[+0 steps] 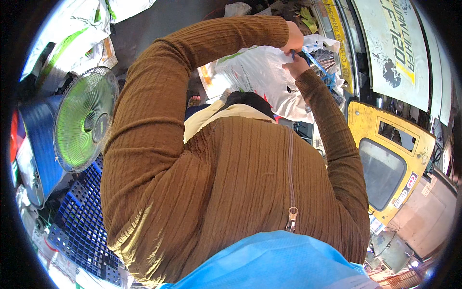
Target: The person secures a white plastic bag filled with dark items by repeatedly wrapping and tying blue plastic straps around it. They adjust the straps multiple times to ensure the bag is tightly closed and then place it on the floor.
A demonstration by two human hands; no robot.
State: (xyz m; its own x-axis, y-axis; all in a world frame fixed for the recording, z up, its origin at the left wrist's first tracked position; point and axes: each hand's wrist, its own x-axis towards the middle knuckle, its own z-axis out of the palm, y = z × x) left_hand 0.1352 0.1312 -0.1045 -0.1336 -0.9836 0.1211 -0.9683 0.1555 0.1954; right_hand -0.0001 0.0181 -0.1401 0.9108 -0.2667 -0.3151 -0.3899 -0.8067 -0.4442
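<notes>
My left hand [294, 39] and my right hand [297, 66] come close together over the top end of a large white woven sack [260, 77]. Both have their fingers closed. A small dark-blue piece shows between them, and a blue strip [317, 65] runs from beside the hands down to the right over the sack's mouth. The strip looks like a tie or ribbon, and the small piece may be part of it. Crumpled see-through plastic [329, 67] bulges at the sack's mouth. My fingertips are partly hidden by the hands themselves.
A green-bladed fan [86, 120] stands at left, near a blue plastic crate [79, 219] and a blue panel [41, 139]. Other white sacks [79, 36] lie at the upper left. A yellow machine panel [390, 159] and a white machine cover [394, 53] stand at right. A yellow-green glove [308, 19] lies beyond the hands.
</notes>
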